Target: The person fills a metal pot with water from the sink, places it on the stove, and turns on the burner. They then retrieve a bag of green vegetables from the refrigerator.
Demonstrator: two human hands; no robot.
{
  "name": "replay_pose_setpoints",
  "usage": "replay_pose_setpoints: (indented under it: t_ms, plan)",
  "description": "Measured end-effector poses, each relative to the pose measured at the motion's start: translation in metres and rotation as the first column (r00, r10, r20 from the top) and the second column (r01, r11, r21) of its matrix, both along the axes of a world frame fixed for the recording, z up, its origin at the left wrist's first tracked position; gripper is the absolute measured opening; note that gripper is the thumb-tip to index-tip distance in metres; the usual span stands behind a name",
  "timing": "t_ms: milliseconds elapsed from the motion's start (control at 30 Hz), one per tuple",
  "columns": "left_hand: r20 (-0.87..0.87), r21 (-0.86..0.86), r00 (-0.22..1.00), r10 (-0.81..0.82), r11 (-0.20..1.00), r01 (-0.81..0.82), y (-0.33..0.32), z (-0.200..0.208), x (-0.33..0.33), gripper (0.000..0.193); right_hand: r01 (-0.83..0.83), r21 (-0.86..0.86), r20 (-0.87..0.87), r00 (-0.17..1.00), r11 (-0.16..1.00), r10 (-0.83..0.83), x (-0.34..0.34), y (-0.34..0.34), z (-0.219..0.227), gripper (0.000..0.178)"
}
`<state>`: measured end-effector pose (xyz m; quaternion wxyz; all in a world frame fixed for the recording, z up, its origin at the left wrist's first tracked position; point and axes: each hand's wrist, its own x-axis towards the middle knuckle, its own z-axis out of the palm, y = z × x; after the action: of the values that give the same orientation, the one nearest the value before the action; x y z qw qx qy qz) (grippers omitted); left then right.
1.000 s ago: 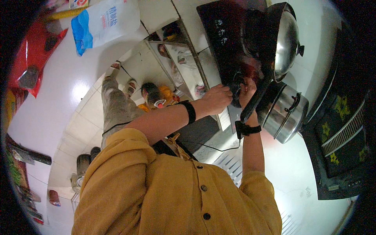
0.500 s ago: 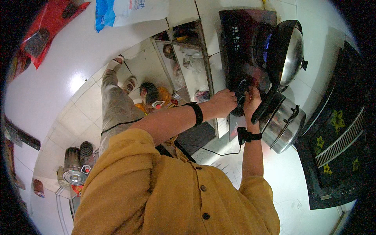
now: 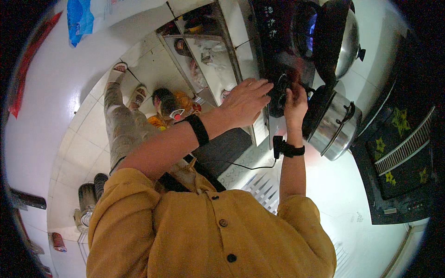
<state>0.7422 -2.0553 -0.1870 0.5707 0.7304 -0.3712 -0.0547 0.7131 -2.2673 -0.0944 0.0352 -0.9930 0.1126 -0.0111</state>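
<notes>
My left hand (image 3: 245, 103) is lifted beside the near edge of the dark cooktop (image 3: 264, 39), its fingers stretched out and nothing visible in it. At the black front burner (image 3: 279, 92), my right hand (image 3: 295, 109) has its fingers bent and drawn together at the right rim. What lies between those fingertips is too dark to make out. A blue flame (image 3: 312, 32) burns on the other burner under a black wok (image 3: 331, 44) covered with a domed steel lid (image 3: 350, 44). Right of my right hand stands a steel pot (image 3: 334, 127) with black handles.
A black range hood panel (image 3: 394, 162) with yellow flowers curves along the right. Below the counter is an open cabinet (image 3: 204, 58) holding several items. Bottles (image 3: 164, 102) stand on the tiled floor. A blue and white bag (image 3: 79, 21) lies on the white surface at upper left.
My left hand has drawn back leftward from the burner, and its fingers have opened out. My right hand stays at the burner. The whole view has shifted somewhat.
</notes>
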Motion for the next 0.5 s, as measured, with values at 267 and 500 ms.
replay_pose_setpoints:
  t_ms: [267,500]
  plan:
    - [0.138,0.219,0.985,-0.102,0.973,0.070,0.010,0.001,0.012,0.033,0.138,0.172,0.045,0.988,0.975,-0.148,-0.002,-0.007,-0.012,0.023]
    - [0.153,0.227,0.982,-0.116,0.971,0.079,0.012,-0.001,0.016,0.027,0.276,0.249,0.007,0.958,0.928,-0.287,-0.008,-0.016,-0.014,0.021]
